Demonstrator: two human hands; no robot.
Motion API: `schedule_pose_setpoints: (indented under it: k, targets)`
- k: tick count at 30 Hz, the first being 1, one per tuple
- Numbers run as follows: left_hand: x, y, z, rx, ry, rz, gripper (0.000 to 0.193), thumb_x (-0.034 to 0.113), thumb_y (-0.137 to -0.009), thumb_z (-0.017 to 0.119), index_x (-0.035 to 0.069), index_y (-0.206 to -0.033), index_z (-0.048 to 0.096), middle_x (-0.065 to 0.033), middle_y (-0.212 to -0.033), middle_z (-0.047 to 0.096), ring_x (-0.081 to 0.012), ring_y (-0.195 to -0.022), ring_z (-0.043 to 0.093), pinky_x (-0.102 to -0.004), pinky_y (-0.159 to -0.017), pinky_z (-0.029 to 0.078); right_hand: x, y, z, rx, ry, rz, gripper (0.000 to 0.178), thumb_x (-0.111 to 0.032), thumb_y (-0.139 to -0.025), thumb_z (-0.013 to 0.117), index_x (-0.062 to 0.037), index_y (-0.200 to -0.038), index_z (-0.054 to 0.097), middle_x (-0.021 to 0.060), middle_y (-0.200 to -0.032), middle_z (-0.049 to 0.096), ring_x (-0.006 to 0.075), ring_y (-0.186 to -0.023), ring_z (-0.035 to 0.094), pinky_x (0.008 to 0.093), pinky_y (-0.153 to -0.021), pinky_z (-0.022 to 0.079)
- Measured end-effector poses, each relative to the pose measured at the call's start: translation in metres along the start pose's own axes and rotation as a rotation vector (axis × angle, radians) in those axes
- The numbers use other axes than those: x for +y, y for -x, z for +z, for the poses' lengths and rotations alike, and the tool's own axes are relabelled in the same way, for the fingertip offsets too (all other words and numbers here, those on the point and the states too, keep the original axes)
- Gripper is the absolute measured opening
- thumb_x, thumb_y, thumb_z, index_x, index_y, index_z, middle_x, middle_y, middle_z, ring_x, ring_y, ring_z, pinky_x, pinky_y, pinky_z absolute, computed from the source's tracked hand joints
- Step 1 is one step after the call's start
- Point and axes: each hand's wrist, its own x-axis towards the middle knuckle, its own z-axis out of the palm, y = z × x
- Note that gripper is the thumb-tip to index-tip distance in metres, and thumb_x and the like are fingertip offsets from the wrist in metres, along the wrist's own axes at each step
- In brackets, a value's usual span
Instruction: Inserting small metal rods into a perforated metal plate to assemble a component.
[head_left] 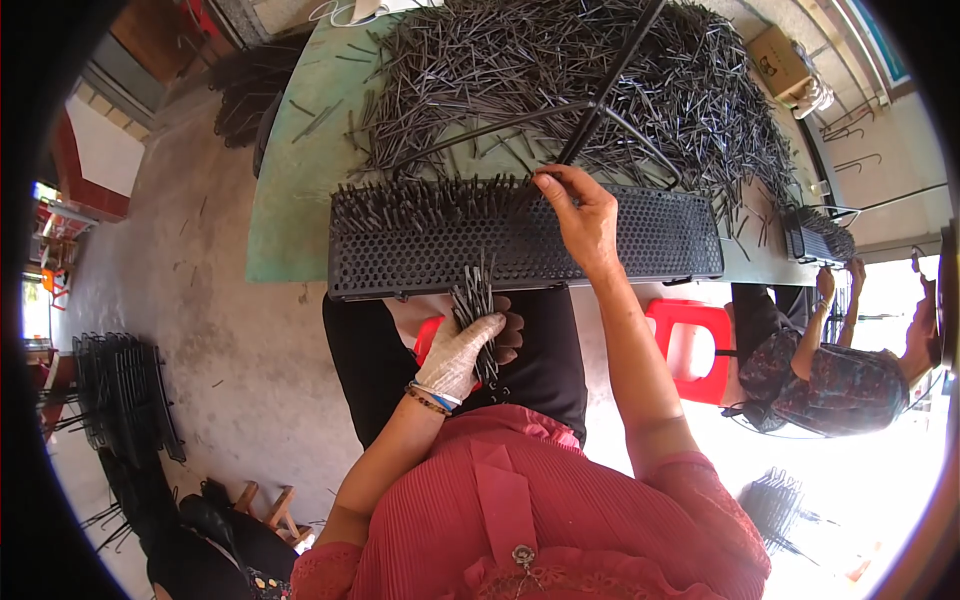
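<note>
Here | left hand (458, 355) grips part-hidden strips (473, 298) | right hand (586, 217) over panel (655, 235), hold unclear

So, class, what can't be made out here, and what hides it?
Head view: how many dark strips the gloved left hand holds; they overlap, partly covered by fingers.
Head view: whether the right hand pinches anything; dark pieces blend together around its fingertips.
Head view: the far end of the pile; the upper edge cuts it off.
</note>
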Motion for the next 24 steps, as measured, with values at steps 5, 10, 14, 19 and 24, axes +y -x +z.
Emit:
schedule_pose_setpoints:
  k: [5,10,14,19,24]
  targets:
    - [-0.0014,-0.001,-0.0017,-0.015,0.0,0.001,0.027,0.012,-0.093,0.061,0.004,-0.118,0.058,-0.0108,-0.099,0.069,-0.0194,-0.08,0.069,-0.0321,-0.067,0.059,0.0041,0.0023,0.0021,-0.004,-0.08,0.017,0.019,-0.016,-0.089,0.071,-0.0017,-0.101,0.07,0.0066,-0.091,0.071,0.0119,-0.082,0.065,0.0261,-0.076,0.051]
    - [0.0003,-0.0005,0.0006,-0.004,0.009,-0.014,0.029,0.012,-0.093,0.061,0.003,-0.12,0.056,-0.0112,-0.099,0.068,-0.0191,-0.079,0.069,-0.0315,-0.066,0.059,0.0027,0.0018,0.0029,-0.005,-0.053,0.0,0.018,-0.016,-0.089,0.071,-0.0018,-0.1,0.07,0.0066,-0.09,0.071,0.0118,-0.081,0.064,0.0261,-0.076,0.05]
    - [0.0002,-0.0007,0.0006,-0.02,0.022,-0.013,0.031,0.012,-0.093,0.06,0.002,-0.122,0.054,-0.0115,-0.098,0.068,-0.0186,-0.078,0.068,-0.0308,-0.065,0.058,-0.0006,0.0041,0.0032,-0.033,-0.007,-0.062,0.016,-0.014,-0.088,0.071,-0.0021,-0.099,0.07,0.0071,-0.089,0.07,0.0137,-0.081,0.064,0.0264,-0.075,0.05]
    - [0.0026,0.0007,0.0012,-0.037,0.001,-0.019,0.031,0.012,-0.094,0.06,0.002,-0.122,0.053,-0.0113,-0.098,0.068,-0.0176,-0.078,0.068,-0.0295,-0.066,0.057,0.0009,0.0049,0.0025,-0.05,0.034,-0.13,0.014,-0.012,-0.089,0.07,-0.0023,-0.099,0.07,0.0064,-0.09,0.07,0.0137,-0.083,0.064,0.0259,-0.077,0.05]
    - [0.003,0.0003,0.0009,-0.03,-0.014,-0.031,0.03,0.012,-0.094,0.06,0.002,-0.122,0.054,-0.0109,-0.098,0.068,-0.0169,-0.078,0.067,-0.0286,-0.065,0.057,0.0023,0.0016,-0.0006,-0.03,0.091,-0.14,0.015,-0.013,-0.088,0.07,-0.0027,-0.098,0.07,0.0079,-0.089,0.07,0.0173,-0.082,0.065,0.0283,-0.076,0.05]
